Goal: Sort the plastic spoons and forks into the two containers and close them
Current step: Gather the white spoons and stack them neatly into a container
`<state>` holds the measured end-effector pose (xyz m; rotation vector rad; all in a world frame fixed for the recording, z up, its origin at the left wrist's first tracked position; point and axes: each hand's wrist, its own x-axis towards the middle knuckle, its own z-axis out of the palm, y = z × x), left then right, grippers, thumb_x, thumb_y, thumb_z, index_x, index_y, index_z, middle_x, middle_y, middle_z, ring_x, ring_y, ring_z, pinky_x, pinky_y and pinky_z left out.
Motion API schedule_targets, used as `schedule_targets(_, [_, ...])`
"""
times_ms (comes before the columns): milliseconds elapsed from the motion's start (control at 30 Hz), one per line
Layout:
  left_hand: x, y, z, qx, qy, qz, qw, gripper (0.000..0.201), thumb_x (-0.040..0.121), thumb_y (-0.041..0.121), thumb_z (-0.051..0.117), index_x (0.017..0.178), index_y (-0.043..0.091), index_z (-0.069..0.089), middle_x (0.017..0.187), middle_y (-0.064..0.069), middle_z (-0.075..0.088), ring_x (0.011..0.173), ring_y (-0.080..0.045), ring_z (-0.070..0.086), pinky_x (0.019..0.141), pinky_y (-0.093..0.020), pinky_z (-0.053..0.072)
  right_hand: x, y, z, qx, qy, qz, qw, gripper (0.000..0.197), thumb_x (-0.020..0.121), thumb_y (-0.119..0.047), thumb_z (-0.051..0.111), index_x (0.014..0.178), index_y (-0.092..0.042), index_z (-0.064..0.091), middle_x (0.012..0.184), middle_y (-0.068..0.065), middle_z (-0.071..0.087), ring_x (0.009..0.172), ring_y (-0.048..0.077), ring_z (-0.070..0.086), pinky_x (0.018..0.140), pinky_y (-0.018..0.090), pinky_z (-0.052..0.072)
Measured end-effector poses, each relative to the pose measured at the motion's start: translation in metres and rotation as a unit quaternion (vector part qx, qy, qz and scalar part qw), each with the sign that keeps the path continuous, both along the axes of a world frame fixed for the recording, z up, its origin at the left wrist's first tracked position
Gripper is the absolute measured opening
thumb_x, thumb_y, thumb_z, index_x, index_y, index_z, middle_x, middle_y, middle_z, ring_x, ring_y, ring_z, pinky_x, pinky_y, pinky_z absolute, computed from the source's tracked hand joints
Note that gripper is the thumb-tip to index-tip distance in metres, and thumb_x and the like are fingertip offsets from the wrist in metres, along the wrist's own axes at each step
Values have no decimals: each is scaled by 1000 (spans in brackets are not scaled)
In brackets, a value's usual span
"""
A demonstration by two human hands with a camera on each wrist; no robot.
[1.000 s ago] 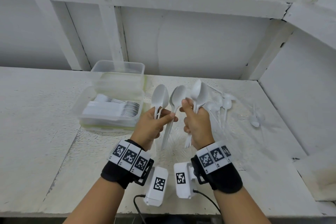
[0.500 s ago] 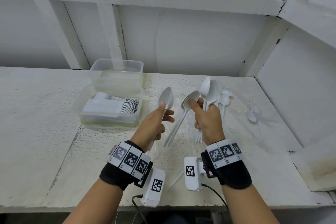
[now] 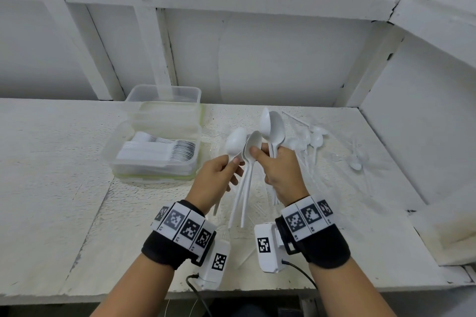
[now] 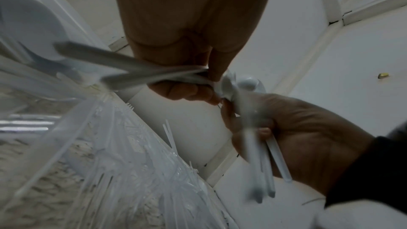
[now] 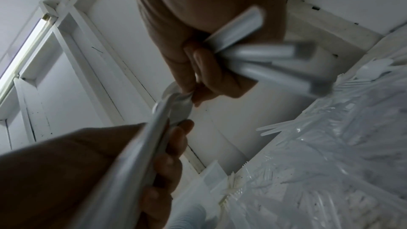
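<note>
At frame centre, above the table [image 3: 64,213], the left hand [image 3: 215,180] and right hand [image 3: 280,172] each clamp white plastic spoons [image 3: 273,128], while the open spoon-filled container [image 3: 154,157] sits centre-left.

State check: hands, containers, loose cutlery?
left hand: grips white spoons
right hand: grips white spoons, bowls up
near container: open, stacked spoons inside
far container: open, looks empty
loose spoons: lying on table
</note>
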<state>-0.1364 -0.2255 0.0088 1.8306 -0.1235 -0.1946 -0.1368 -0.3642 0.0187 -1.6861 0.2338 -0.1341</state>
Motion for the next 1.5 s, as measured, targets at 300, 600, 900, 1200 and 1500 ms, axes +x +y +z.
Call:
schedule_targets(300, [-4,5,5,-116,171,-81,975,29,102,22,32,107,6,55,89,-10,73,89,-26,69,88,-41,52,3,-4,-4,-21,-9,7,1000,17,88,-19,63,71,-15,61,39,-17,45,38,0,40,45,14,28])
schedule_targets(600, [-5,12,13,-124,228,-215,942,25,102,16,28,111,12,50,65,-8,61,55,-19,59,59,-30,53,1,-4,-11,30,12,31,999,8,85,-16,66,92,-15,64,51,-11,48,35,1,40,36,14,28])
schedule_targets(900, [6,22,11,-177,295,-281,896,30,87,26,46,111,9,53,69,-9,59,60,-20,61,60,-32,54,3,-6,-8,101,46,85,990,23,86,-13,65,66,-17,53,52,-1,42,35,4,29,34,17,22])
schedule_targets(1200, [2,7,8,-216,287,-210,909,31,100,23,29,105,5,55,60,-4,50,51,-15,51,52,-26,49,5,-6,-10,82,52,76,992,18,85,-13,66,74,-17,53,60,-2,49,42,7,40,35,17,25])
schedule_targets(1500, [6,6,5,-208,296,-167,917,33,100,28,26,78,12,46,51,5,33,38,-6,28,37,-15,23,4,-4,-6,62,55,37,996,17,89,-22,61,99,-14,49,69,2,45,34,1,30,33,16,24])
